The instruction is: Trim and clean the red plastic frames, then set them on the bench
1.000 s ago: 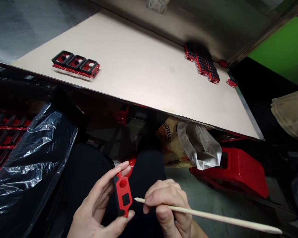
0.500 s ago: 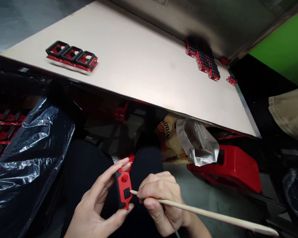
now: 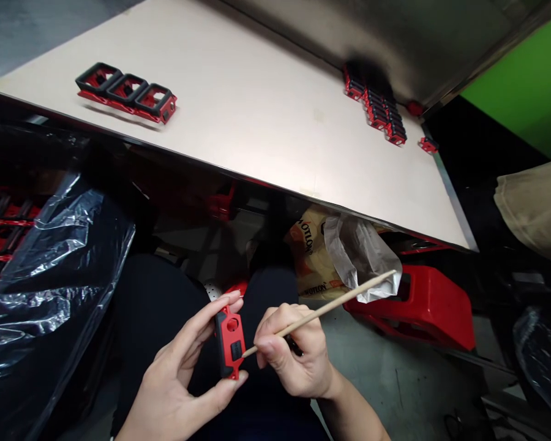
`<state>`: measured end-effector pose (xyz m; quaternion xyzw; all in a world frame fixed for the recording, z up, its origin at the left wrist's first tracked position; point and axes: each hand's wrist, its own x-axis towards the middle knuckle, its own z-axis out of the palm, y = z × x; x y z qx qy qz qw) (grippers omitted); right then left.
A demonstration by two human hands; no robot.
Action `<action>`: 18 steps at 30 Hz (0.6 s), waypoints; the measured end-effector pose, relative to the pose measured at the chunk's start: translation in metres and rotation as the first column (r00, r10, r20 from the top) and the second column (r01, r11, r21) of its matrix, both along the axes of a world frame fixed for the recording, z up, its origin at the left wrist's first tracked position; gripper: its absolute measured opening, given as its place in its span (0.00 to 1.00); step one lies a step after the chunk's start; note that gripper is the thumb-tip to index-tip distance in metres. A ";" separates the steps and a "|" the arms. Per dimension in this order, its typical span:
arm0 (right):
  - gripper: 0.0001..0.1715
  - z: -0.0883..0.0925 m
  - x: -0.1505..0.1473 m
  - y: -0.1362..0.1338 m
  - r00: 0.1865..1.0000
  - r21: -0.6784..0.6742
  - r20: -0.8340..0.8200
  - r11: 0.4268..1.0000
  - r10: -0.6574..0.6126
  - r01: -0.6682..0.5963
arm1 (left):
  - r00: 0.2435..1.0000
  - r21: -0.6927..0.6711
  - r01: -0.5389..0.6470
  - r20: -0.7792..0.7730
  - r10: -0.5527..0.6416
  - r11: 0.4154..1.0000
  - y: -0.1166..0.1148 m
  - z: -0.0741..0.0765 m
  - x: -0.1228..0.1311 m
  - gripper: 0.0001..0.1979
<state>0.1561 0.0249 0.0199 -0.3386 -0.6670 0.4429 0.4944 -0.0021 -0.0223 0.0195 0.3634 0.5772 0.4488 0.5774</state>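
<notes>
A small red-and-black plastic part (image 3: 228, 343) is held upright in the left grip (image 3: 179, 361), pinched between thumb and fingertips, with its round hole and square black recess turned toward the camera. The right grip (image 3: 294, 349) is closed on a thin wooden stick (image 3: 330, 312), which is pinched between thumb and fingers and slanted upward, away from the part. The stick's pointed tip is brought to the right edge of the part; whether it is touching or just beside that edge cannot be told. Both grips are held close together above dark trousers (image 3: 156, 306).

Beyond the grips, a pale worktop (image 3: 275, 110) is seen. Up and to the left of the left grip, three joined black-and-red frames (image 3: 126, 92) are laid on it in a row. Ahead of the right grip, a cluster of similar red-and-black parts (image 3: 376, 107) is lined up near the worktop's far edge, with a single part (image 3: 428, 144) lying apart to its right. Below the worktop, beyond the right grip, a yellow printed bag (image 3: 310, 257) and a crumpled translucent bag (image 3: 360, 260) are seen beside a red plastic stool (image 3: 413, 309). Left of the left grip, black plastic sheeting (image 3: 41, 275) is draped over red racks (image 3: 4, 222).
</notes>
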 end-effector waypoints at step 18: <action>0.21 -0.017 -0.009 -0.016 0.887 -0.420 -0.355 0.898 -0.296 0.131 | 0.998 -0.041 -0.028 0.050 0.030 0.999 -0.004 -0.005 0.000 0.30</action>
